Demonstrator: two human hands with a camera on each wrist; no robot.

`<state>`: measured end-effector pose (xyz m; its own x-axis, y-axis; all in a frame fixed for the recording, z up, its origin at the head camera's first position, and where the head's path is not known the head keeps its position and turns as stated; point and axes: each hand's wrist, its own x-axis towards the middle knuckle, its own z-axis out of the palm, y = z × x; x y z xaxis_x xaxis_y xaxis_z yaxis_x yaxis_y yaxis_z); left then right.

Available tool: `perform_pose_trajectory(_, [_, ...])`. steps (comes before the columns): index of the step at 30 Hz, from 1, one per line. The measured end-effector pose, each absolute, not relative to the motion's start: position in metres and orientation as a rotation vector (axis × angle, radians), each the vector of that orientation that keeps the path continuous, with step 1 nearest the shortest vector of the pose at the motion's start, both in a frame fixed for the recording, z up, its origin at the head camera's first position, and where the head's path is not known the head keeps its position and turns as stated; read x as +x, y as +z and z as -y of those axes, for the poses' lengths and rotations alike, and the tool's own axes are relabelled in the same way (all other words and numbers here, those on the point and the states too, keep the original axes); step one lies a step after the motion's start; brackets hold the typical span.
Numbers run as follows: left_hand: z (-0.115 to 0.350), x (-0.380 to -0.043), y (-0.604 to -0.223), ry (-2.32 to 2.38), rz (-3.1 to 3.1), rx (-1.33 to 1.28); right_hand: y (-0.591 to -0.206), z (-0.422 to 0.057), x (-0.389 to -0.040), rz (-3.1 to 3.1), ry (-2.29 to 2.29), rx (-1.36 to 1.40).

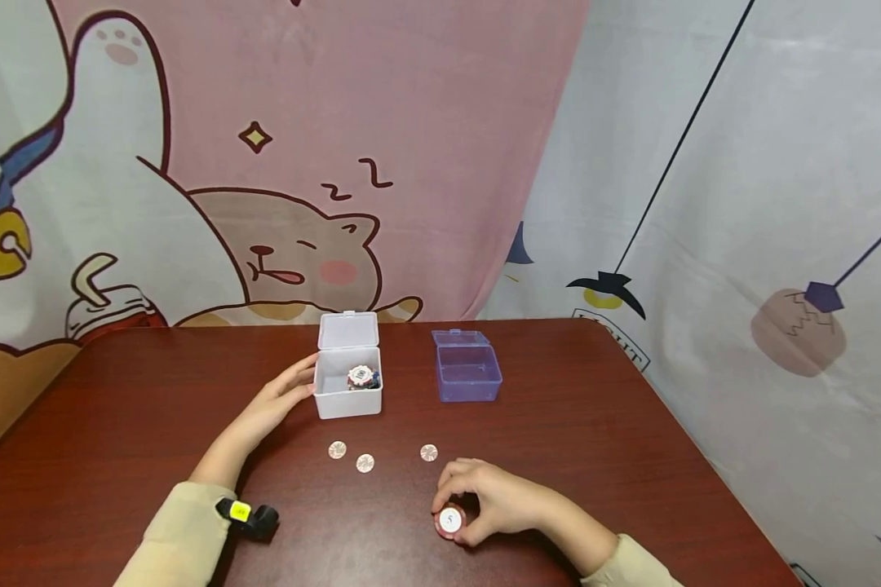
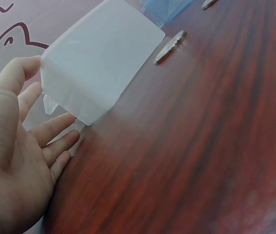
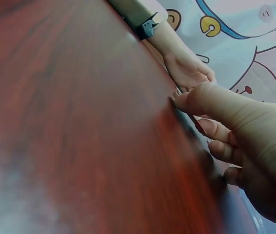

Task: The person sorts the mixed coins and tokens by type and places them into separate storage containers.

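Note:
A red poker chip [image 1: 450, 520] with a white centre marked 5 is pinched between the thumb and fingers of my right hand [image 1: 509, 500], low over the front of the table. My left hand [image 1: 275, 408] rests its loosely extended fingers against the left side of an open white plastic box [image 1: 348, 403]. Inside that box, toward its right, lies a small heap of poker chips [image 1: 360, 376], a white-faced one on top. In the left wrist view, the thumb and fingertips are at the near wall of the white box [image 2: 104, 53].
An open, see-through purple box [image 1: 469, 391] stands to the right of the white one. Between boxes and right hand lie three small pale patterned discs, one farthest left [image 1: 337, 450], one beside it [image 1: 365, 463], one to the right [image 1: 429, 452]. A patterned cloth hangs behind the table.

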<state>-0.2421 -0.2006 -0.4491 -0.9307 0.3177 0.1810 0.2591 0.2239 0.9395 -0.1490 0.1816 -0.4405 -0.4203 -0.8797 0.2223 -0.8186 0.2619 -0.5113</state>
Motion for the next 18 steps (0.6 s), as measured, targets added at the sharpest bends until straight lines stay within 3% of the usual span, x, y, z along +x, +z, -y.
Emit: perform_pose_trajectory(18, [0.201, -0.244, -0.450, 1.830, -2.428, 0.562, -0.432, -0.170, -0.173, -2.461, -1.179, -1.406])
